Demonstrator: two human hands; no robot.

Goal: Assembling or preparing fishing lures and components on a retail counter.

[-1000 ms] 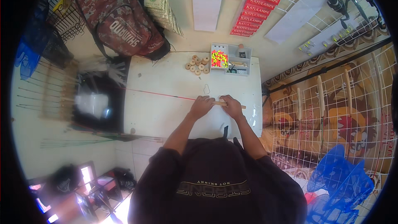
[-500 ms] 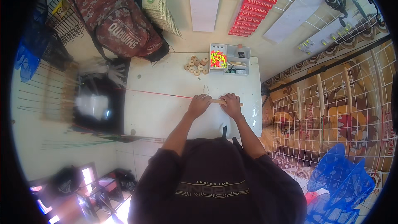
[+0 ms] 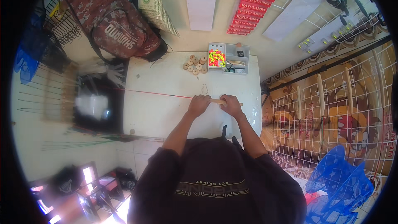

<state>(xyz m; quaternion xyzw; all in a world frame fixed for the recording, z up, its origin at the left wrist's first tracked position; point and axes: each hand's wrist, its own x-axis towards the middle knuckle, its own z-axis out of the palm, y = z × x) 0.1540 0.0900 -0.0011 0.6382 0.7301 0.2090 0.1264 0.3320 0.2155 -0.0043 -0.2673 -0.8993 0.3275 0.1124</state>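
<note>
A thin red fishing rod [image 3: 155, 94] with a pale wooden handle [image 3: 216, 101] lies crosswise just above the white table, its tip pointing left. My left hand [image 3: 199, 105] is closed round the rod where the red shaft meets the handle. Further along, my right hand [image 3: 231, 105] grips the handle near its butt, which sticks out past the fingers. Both hands' inner fingers are partly hidden. Just beyond my left hand a small loop of thin cord or wire [image 3: 204, 88] rests on the table.
On the white table [image 3: 153, 74], several cork-coloured rings [image 3: 196, 64] sit beside a divided white tray [image 3: 248, 60] of bright pink and yellow beads [image 3: 217, 58]. A camouflage rod bag [image 3: 118, 29] hangs at back left. White plastic [image 3: 92, 105] lies at the left; a wire rack [image 3: 309, 120] stands right.
The picture has shifted very slightly. Both hands keep their hold on the rod, with the fingers of my right hand settled a little differently on the handle.
</note>
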